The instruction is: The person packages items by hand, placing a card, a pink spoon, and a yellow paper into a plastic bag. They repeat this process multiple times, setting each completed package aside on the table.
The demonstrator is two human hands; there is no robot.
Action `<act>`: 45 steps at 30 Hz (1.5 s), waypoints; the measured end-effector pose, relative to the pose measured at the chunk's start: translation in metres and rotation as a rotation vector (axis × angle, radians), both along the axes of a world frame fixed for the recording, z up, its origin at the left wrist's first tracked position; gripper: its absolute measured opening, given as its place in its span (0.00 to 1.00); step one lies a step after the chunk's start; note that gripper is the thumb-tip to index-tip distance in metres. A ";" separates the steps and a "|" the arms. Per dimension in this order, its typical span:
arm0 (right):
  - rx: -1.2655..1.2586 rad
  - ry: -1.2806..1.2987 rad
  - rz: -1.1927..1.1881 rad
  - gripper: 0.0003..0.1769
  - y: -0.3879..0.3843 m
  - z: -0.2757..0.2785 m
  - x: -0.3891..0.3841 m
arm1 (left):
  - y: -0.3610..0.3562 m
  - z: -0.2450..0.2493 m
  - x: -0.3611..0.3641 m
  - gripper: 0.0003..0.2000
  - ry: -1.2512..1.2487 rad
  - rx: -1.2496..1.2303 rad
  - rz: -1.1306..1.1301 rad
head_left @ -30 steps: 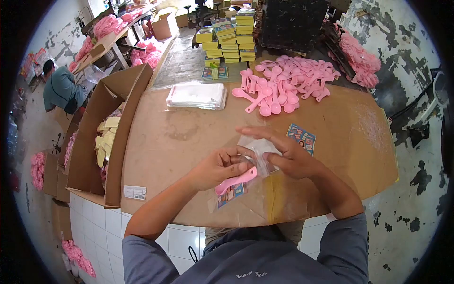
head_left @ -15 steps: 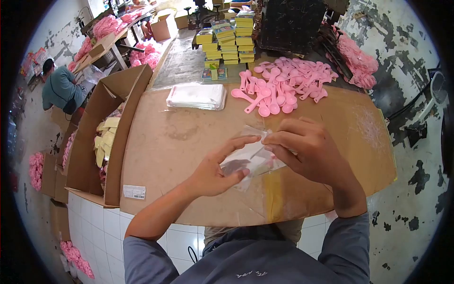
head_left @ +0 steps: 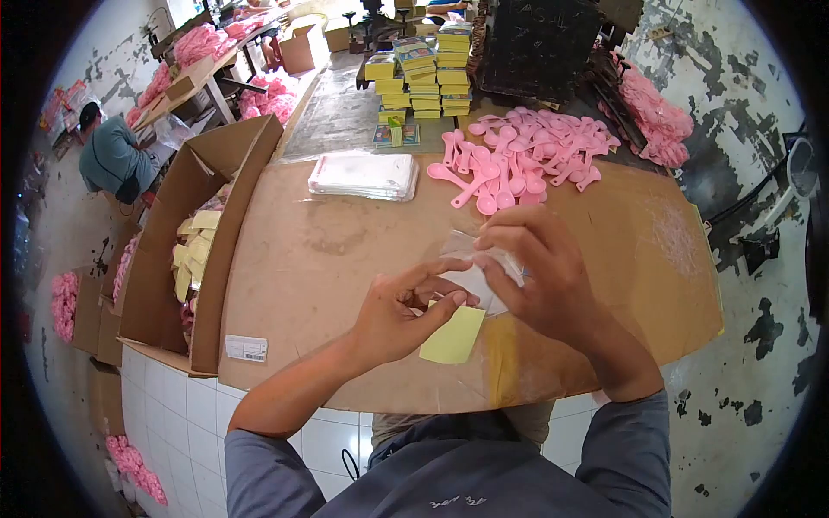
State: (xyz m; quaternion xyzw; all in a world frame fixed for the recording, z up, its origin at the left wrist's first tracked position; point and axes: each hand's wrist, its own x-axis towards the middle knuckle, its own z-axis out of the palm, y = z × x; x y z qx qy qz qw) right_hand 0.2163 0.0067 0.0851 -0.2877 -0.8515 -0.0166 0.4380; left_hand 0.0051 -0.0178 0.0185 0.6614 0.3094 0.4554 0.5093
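Observation:
My left hand (head_left: pixel 399 312) is closed in a pinch over a plain pale-yellow card (head_left: pixel 454 337), which hangs below its thumb above the cardboard table top. A clear plastic bag (head_left: pixel 490 287) lies just beyond the card, partly covered by my hands. Over the bag's right side is my right hand (head_left: pixel 553 281), its fingers curved and a gap showing between thumb and forefinger. Pink plastic spoons (head_left: pixel 509 168) are heaped beyond my right hand. Left of them, a stack of clear bags (head_left: pixel 363 177) lies flat.
Stacked yellow-edged cards (head_left: pixel 423 78) stand at the back beside a black box (head_left: pixel 540 52). On the left, a tall open carton (head_left: pixel 229 246) holds yellow and pink pieces. A person (head_left: pixel 119 160) sits bent over beyond it. A white label (head_left: pixel 246 349) is on the table's left corner.
The yellow card has come into view under my left hand. My right hand has moved slightly left, its thumb and forefinger parting from their pinch at the bag. The bag has shifted a little.

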 end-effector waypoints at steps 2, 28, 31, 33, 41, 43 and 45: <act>0.103 -0.141 -0.040 0.13 -0.003 -0.002 -0.004 | -0.001 -0.001 0.000 0.22 0.028 0.029 0.038; -0.955 0.966 0.650 0.05 0.019 -0.012 0.297 | 0.008 -0.004 -0.004 0.14 0.031 -0.236 0.009; -0.299 -0.174 -0.970 0.20 0.037 -0.090 0.418 | 0.008 0.000 -0.004 0.13 0.006 -0.281 0.024; -0.206 -0.257 -1.019 0.25 0.024 -0.090 0.411 | 0.010 -0.003 -0.002 0.12 -0.079 -0.293 0.023; -0.604 0.108 -0.730 0.22 0.015 -0.019 0.268 | 0.018 -0.007 -0.002 0.11 -0.021 -0.285 -0.004; -0.415 -0.079 -0.681 0.19 0.021 -0.028 0.230 | 0.022 -0.017 -0.004 0.11 -0.048 -0.271 0.010; -0.154 -0.259 -0.516 0.17 0.024 -0.035 0.188 | 0.020 -0.015 -0.004 0.11 -0.070 -0.327 0.028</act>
